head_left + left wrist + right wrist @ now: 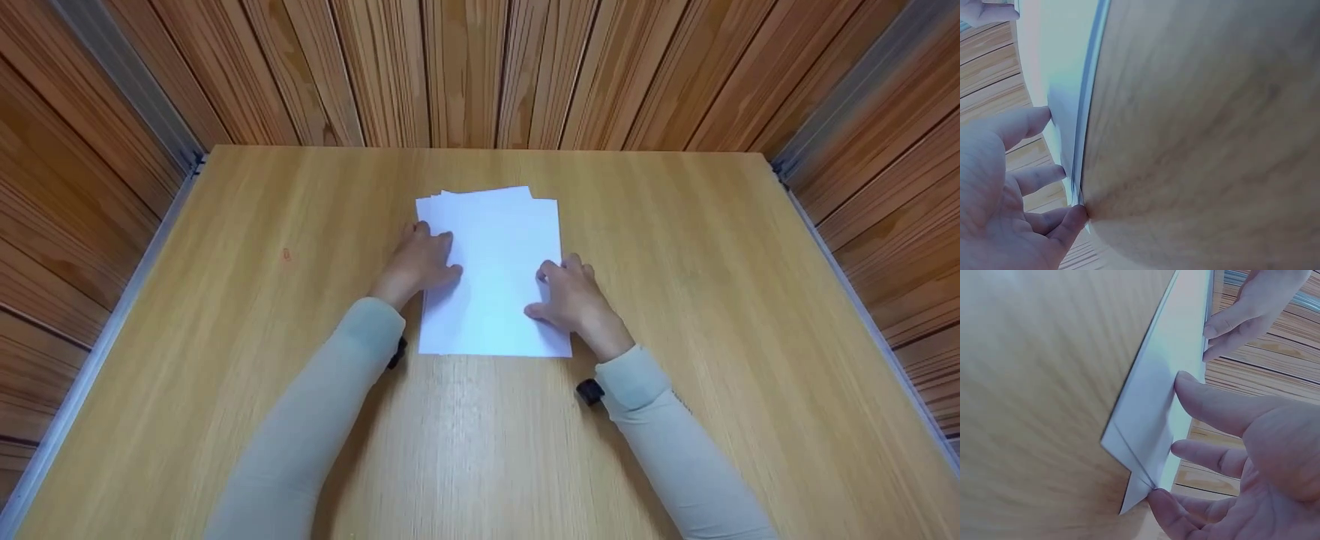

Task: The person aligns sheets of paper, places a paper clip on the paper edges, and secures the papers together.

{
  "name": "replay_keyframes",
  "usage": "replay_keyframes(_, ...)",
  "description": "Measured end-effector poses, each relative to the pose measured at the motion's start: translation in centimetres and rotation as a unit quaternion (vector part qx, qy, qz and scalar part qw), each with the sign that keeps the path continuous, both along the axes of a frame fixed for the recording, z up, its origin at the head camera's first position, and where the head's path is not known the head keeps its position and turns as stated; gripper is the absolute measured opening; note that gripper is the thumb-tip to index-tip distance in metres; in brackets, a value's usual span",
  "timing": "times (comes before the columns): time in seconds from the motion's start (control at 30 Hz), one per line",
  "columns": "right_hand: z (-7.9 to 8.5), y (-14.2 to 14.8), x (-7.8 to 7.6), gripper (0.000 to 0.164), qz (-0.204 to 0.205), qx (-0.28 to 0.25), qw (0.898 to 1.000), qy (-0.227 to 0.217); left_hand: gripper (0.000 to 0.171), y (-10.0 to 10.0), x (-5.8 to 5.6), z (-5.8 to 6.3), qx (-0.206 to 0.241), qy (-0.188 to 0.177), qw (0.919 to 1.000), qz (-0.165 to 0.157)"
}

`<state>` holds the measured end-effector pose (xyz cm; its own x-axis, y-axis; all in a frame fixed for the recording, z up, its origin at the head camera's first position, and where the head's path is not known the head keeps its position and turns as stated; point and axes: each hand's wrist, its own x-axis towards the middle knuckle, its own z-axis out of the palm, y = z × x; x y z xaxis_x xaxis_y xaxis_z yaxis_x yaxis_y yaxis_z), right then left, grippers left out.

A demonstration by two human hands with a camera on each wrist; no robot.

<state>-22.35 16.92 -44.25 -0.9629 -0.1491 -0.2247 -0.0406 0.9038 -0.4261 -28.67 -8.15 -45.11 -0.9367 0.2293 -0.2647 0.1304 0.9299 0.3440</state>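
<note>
A stack of white paper sheets [495, 262] lies on the table in the head view, its top edge uneven where some sheets stick out. My left hand [420, 259] touches the left side of the stack, thumb and index finger on the top sheet. In the left wrist view, the other fingertips [1077, 216] meet the stack's side edge. On the right side, my right hand [574, 296] rests its thumb and index finger on the paper. The right wrist view shows another fingertip [1159, 495] against the edge, near a protruding sheet corner [1134, 495].
The stack lies on a light wooden table [225, 360]. A small reddish mark [286, 255] is on its surface at the left. Wood-panelled walls [465, 75] stand behind and at both sides. A black device [590, 391] sits at the right wrist.
</note>
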Motion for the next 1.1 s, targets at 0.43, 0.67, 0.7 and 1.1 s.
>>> replay_keyframes(0.43,0.3,0.7,1.1,0.061,0.005,0.012,1.0,0.0,0.072,0.9,0.6,0.0,-0.043,0.018,0.9983,-0.035)
replay_keyframes(0.67,0.6,0.8,1.5,0.061,0.009,0.02,1.0,-0.009,0.072,1.2,0.9,-0.1,-0.04,0.012,0.9984,-0.038)
replay_keyframes(0.7,0.7,0.8,1.6,0.061,0.009,0.021,1.0,-0.01,0.072,1.3,1.0,-0.1,-0.038,0.013,0.9985,-0.038)
replay_keyframes(1.1,0.9,0.9,1.8,0.059,-0.001,0.011,0.999,-0.033,0.071,1.3,1.2,0.0,-0.031,0.007,0.9986,-0.043)
